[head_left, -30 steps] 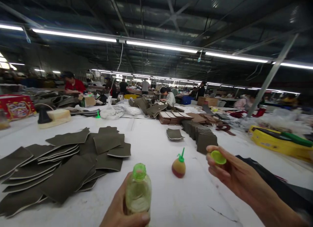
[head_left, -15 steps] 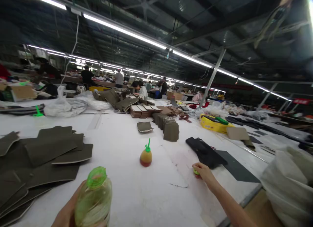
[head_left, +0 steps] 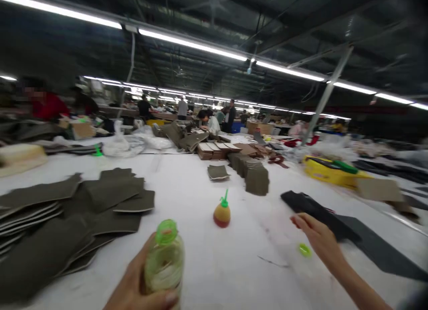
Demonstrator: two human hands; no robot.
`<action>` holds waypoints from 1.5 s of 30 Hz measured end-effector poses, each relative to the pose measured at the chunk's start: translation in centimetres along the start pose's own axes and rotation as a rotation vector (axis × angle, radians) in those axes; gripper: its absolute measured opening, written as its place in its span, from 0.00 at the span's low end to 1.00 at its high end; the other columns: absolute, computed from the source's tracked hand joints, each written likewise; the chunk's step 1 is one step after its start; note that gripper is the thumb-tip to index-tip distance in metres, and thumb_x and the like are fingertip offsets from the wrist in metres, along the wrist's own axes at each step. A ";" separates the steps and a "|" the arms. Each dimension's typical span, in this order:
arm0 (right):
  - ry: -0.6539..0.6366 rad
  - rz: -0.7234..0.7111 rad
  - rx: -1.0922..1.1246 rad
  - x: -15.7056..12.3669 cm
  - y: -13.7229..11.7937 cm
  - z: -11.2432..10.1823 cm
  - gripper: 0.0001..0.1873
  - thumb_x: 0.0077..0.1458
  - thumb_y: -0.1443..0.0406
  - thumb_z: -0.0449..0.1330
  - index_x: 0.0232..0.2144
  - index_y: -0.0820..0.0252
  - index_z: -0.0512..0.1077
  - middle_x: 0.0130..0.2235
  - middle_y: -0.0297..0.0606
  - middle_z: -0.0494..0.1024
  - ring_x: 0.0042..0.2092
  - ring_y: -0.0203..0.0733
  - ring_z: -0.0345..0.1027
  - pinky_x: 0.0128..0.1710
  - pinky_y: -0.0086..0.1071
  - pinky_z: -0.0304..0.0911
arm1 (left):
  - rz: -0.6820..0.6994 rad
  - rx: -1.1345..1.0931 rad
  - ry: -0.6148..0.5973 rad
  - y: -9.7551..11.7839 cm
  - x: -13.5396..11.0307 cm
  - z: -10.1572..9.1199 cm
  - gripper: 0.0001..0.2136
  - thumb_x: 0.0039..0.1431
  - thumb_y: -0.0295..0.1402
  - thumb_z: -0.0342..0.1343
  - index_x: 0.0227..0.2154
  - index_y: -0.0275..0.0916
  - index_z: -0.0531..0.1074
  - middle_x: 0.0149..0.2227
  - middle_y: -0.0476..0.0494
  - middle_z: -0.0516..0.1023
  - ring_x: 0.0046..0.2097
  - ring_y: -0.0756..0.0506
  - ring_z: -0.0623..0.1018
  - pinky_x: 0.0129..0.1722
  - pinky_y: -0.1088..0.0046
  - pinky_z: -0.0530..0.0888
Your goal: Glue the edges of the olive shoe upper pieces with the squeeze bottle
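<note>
Green-necked, the bottle [head_left: 163, 263] is wrapped in my left hand [head_left: 135, 281] toward the near edge of the table [head_left: 230, 274], while my right hand [head_left: 317, 233], its grip unclear on my feed, hovers beside the cap [head_left: 304, 250] lying toward the right edge.

Long white strip lights [head_left: 193, 44] glare overhead against a dim ceiling [head_left: 83, 45], and the pale table [head_left: 214, 265] is fairly bright, with only faint, soft shadows. Past its far edge everything is murky and blurred, while the dark sheets [head_left: 50, 252] toward its left edge look stretched and the right hand [head_left: 315, 234] slightly smeared
</note>
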State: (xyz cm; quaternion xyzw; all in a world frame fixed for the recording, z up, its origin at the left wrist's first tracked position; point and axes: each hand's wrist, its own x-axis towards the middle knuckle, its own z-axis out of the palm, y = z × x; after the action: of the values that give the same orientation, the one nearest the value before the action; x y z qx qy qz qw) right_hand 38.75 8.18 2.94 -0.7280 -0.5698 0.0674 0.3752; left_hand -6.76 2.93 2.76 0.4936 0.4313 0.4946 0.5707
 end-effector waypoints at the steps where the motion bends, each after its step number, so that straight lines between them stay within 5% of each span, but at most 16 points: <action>1: -0.065 -0.057 0.065 -0.4 -2.6 0.6 0.25 0.50 0.43 0.52 0.30 0.57 0.71 0.33 0.40 0.76 0.38 0.50 0.69 0.39 0.38 0.62 | 0.004 -0.021 -0.079 0.8 0.1 -0.2 0.40 0.30 0.44 0.69 0.51 0.39 0.65 0.44 0.41 0.76 0.45 0.37 0.73 0.44 0.64 0.68; 4: -0.269 -0.220 0.259 -2.6 -11.7 2.3 0.23 0.49 0.45 0.59 0.39 0.55 0.72 0.36 0.39 0.76 0.37 0.46 0.69 0.37 0.33 0.64 | 0.027 -0.075 -0.207 2.9 0.7 -1.0 0.41 0.27 0.38 0.70 0.51 0.38 0.65 0.39 0.45 0.73 0.40 0.44 0.70 0.37 0.71 0.64; 8: -0.528 -0.489 0.453 -6.7 -22.9 4.4 0.18 0.58 0.51 0.56 0.45 0.54 0.71 0.41 0.40 0.76 0.41 0.45 0.69 0.40 0.33 0.65 | 0.037 -0.102 -0.255 4.1 1.3 -2.0 0.36 0.26 0.29 0.70 0.46 0.38 0.66 0.36 0.49 0.71 0.39 0.46 0.68 0.35 0.73 0.59; 12: -0.570 -0.564 0.501 -8.1 -28.5 6.9 0.17 0.60 0.52 0.55 0.44 0.55 0.72 0.39 0.39 0.77 0.38 0.43 0.70 0.37 0.32 0.65 | 0.129 -0.047 -0.236 4.2 1.2 -2.7 0.33 0.28 0.23 0.66 0.45 0.40 0.67 0.36 0.52 0.69 0.37 0.49 0.65 0.35 0.74 0.59; 21: -0.622 -0.652 0.287 -8.4 -30.0 8.4 0.15 0.61 0.56 0.52 0.30 0.57 0.72 0.29 0.36 0.76 0.30 0.38 0.70 0.31 0.28 0.60 | 0.180 0.159 -0.120 2.8 1.0 -3.9 0.32 0.33 0.19 0.62 0.46 0.42 0.65 0.39 0.52 0.69 0.38 0.49 0.66 0.32 0.75 0.59; 34: -0.607 -0.638 0.035 -8.1 -32.0 8.2 0.11 0.55 0.60 0.54 0.24 0.56 0.72 0.22 0.34 0.74 0.25 0.38 0.66 0.23 0.28 0.53 | 0.216 0.129 -0.209 3.3 1.1 -4.6 0.25 0.34 0.19 0.60 0.40 0.40 0.65 0.29 0.56 0.62 0.30 0.53 0.60 0.28 0.75 0.56; 45: -0.884 -0.308 0.452 -8.2 -32.0 8.9 0.09 0.50 0.61 0.57 0.24 0.61 0.69 0.18 0.33 0.73 0.22 0.34 0.64 0.24 0.27 0.54 | 0.213 -0.015 -0.259 2.6 1.4 -5.0 0.25 0.33 0.18 0.60 0.39 0.40 0.66 0.29 0.56 0.62 0.30 0.54 0.60 0.27 0.76 0.55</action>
State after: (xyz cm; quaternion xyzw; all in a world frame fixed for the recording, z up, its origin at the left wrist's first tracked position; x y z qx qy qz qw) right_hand 6.35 7.36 13.90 -0.4387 -0.7455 0.4337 0.2522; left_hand -11.84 5.08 4.62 0.5918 0.2956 0.4880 0.5695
